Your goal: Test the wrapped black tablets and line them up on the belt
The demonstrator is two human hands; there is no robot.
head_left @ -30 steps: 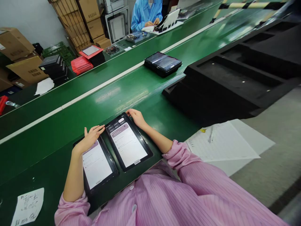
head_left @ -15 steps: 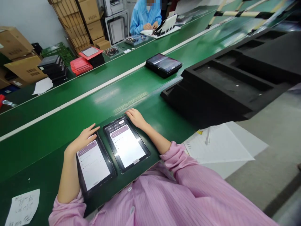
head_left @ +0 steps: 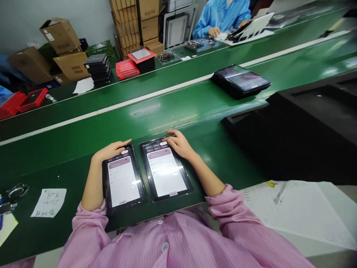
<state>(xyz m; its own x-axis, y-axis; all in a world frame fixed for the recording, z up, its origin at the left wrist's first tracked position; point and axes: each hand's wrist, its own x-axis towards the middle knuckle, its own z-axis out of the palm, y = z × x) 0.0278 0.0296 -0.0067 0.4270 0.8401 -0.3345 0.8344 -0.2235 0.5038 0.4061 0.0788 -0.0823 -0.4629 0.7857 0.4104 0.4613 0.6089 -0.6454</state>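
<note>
Two tablets with lit screens lie side by side on the green bench (head_left: 83, 182) before me. My left hand (head_left: 110, 152) rests across the top of the left tablet (head_left: 122, 182), index finger stretched along its upper edge and another fingertip near a white button on the screen. At the right tablet (head_left: 167, 173), my right hand (head_left: 180, 144) lies over the upper right corner, fingers apart, one fingertip by a white button in the dark panel. Both screens show a mauve banner above a white area. Neither hand grips anything.
A stack of tablets (head_left: 241, 81) stands on the conveyor, near black foam trays (head_left: 301, 137). White papers (head_left: 301, 212) lie right, a handwritten note (head_left: 50, 202) left. Across the line are red sleeves (head_left: 126, 69), boxes (head_left: 75, 66) and a person in blue (head_left: 223, 16).
The view has swung left. My right hand has shifted from the right tablet's corner onto its top panel; my left hand has moved up, uncovering more of the left screen.
</note>
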